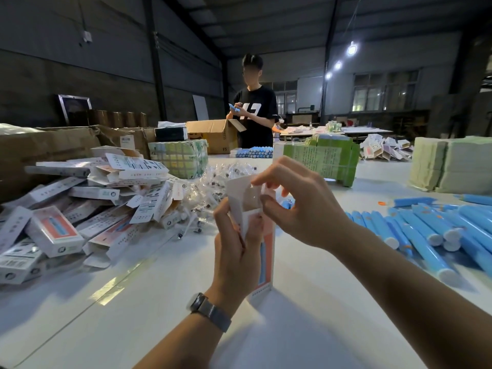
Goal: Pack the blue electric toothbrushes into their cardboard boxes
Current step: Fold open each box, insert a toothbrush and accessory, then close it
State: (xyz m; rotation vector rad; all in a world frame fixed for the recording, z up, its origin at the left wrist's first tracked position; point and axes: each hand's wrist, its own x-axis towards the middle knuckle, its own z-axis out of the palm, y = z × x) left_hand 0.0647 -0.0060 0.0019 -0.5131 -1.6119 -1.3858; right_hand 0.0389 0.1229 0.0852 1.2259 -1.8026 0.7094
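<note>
White worktable (306, 328): my left hand (235, 251) grips upright white-and-orange cardboard box (266, 259), long axis vertical, print unreadable; my right hand (300, 206) pinches top flap (262, 186). Blue toothbrushes (426, 235) right.

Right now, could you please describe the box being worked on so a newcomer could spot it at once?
Start at the white table, between the pile of boxes and the blue toothbrushes. In the middle, the left hand grips one tall box while the right hand pinches its top flap. Unlike the piled boxes, it stands upright with its top open.

Left hand (237, 243) gripping; right hand (298, 206) apparently pinching (fingers curled).
</note>
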